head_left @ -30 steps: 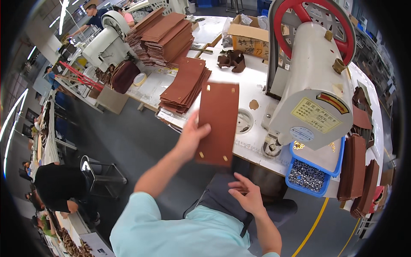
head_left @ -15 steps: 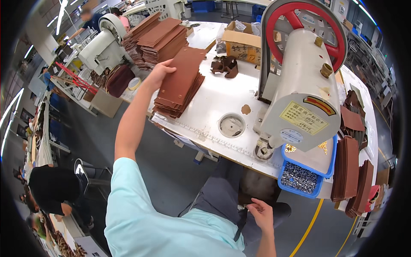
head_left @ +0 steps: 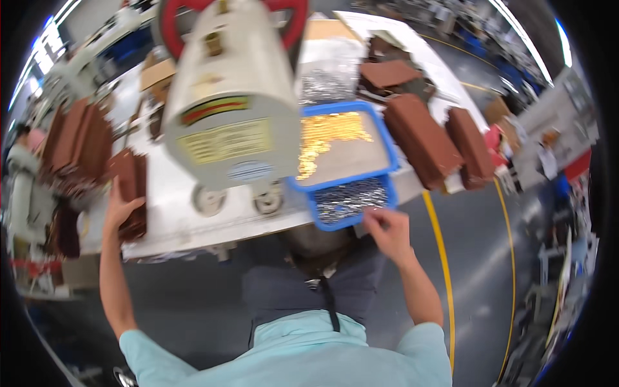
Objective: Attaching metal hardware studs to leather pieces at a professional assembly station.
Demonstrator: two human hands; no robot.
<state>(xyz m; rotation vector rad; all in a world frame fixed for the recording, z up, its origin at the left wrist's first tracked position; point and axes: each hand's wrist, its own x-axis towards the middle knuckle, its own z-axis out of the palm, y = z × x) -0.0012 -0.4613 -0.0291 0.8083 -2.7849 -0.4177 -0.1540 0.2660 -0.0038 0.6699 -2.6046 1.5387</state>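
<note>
My left hand (head_left: 118, 208) lies against the near side of a stack of brown leather panels (head_left: 133, 174) at the table's left, thumb and fingers apart. On the right, my right hand (head_left: 390, 233) is at the front rim of a blue tray of silver rivets (head_left: 351, 200), its fingers curled together; motion blur hides whether anything is in them. Directly behind that, a larger blue tray (head_left: 380, 129) holds gold-coloured metal pieces (head_left: 332, 132). The grey press machine (head_left: 235, 122) with its red wheel (head_left: 293, 16) stands between my hands.
A taller pile of brown panels (head_left: 76, 145) stands at the far left. Two more brown stacks (head_left: 422, 142) lie right of the trays, with leather scraps (head_left: 390, 74) behind them. A clear bag of silver pieces (head_left: 329, 84) lies behind the trays. Yellow floor lines (head_left: 440, 258) run at the right.
My view has swung to the right. My right hand has risen from near my lap to the silver-rivet tray. My left hand is still at the panel stack, now by its near side.
</note>
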